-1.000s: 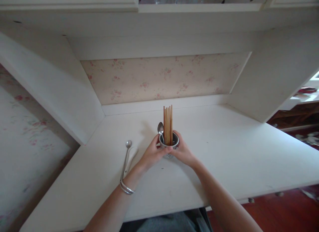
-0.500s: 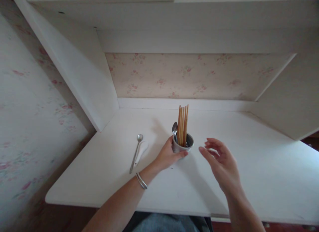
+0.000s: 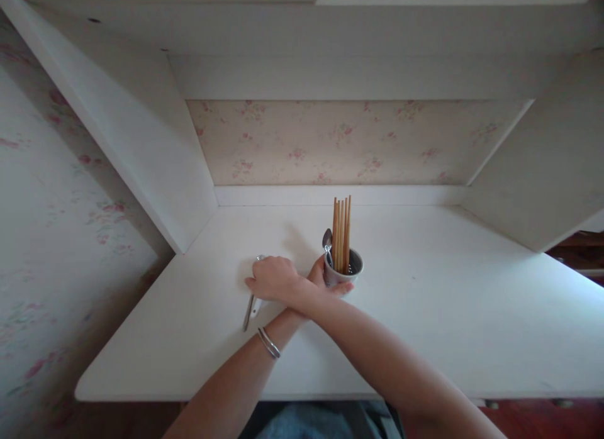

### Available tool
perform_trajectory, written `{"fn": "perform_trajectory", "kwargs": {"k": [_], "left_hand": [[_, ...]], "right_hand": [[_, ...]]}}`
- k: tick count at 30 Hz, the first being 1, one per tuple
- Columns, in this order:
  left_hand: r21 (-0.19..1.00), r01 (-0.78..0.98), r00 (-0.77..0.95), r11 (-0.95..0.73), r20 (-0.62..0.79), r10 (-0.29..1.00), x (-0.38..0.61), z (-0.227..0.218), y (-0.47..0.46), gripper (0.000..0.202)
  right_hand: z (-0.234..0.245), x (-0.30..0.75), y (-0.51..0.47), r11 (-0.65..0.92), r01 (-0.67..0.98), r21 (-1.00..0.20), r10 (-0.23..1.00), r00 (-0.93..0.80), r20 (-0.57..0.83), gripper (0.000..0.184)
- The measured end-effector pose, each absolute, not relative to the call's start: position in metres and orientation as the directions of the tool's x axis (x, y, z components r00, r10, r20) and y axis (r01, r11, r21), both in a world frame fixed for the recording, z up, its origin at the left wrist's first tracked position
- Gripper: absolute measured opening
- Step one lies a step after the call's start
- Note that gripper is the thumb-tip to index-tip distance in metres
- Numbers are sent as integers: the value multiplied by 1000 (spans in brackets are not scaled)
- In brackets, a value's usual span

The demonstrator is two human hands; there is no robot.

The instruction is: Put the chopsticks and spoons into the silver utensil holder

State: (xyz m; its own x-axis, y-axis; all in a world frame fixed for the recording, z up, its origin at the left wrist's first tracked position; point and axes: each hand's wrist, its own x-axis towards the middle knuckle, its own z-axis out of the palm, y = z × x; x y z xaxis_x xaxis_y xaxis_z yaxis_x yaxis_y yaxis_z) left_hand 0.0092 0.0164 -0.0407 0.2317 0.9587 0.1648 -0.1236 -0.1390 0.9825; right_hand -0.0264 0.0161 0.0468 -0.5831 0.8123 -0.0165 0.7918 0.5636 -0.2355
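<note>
My left hand (image 3: 317,277) is closed around the side of a grey cup (image 3: 340,277), thumb across its front. Several wooden chopsticks (image 3: 341,234) stand upright in the cup, with a metal spoon (image 3: 327,239) leaning at its left rim. My right hand (image 3: 272,277) reaches across my left forearm and covers two things lying on the tabletop. These are a long-handled metal spoon (image 3: 248,313) and a white spoon (image 3: 256,308), mostly hidden beneath it. The fingers of this hand are curled downward; their tips are hidden, so I cannot see what they grip.
The white tabletop (image 3: 425,313) has a rounded front left corner. White side panels (image 3: 136,131) and an overhead shelf (image 3: 330,36) frame it, with a flowered back wall (image 3: 302,143). A silver bracelet (image 3: 268,343) is on my left wrist.
My right hand has swung left from beside the cup, over my left forearm, onto the two lying spoons. My left hand stays on the cup. The view has shifted slightly.
</note>
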Motion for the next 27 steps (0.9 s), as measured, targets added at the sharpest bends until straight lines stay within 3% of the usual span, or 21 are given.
{"fn": "perform_trajectory", "kwargs": {"k": [3,8,18,20,23,27], "left_hand": [[980,-96,245,-175,194,950,10,-38,18,71],[986,-100,278,-136,159,947,7,-26,13,67],[981,-85,286,-175,192,939,5,-18,7,63],[979,-118,287,-165,193,938,7,-21,9,64],[973,-188,304,-131,185,935,9,-25,12,66],[966,-236,334,-102,180,925,7,-23,9,62]], "right_hand": [[39,-46,37,532,825,-192,822,-557,-117,33],[30,-58,48,506,841,-190,828,-536,-164,27],[39,-75,37,500,815,-293,828,-549,-115,28],[49,-70,35,528,767,-365,820,-572,-18,29],[69,-50,27,592,597,-542,793,-552,259,29],[100,-1,12,582,423,-695,813,-289,505,30]]}}
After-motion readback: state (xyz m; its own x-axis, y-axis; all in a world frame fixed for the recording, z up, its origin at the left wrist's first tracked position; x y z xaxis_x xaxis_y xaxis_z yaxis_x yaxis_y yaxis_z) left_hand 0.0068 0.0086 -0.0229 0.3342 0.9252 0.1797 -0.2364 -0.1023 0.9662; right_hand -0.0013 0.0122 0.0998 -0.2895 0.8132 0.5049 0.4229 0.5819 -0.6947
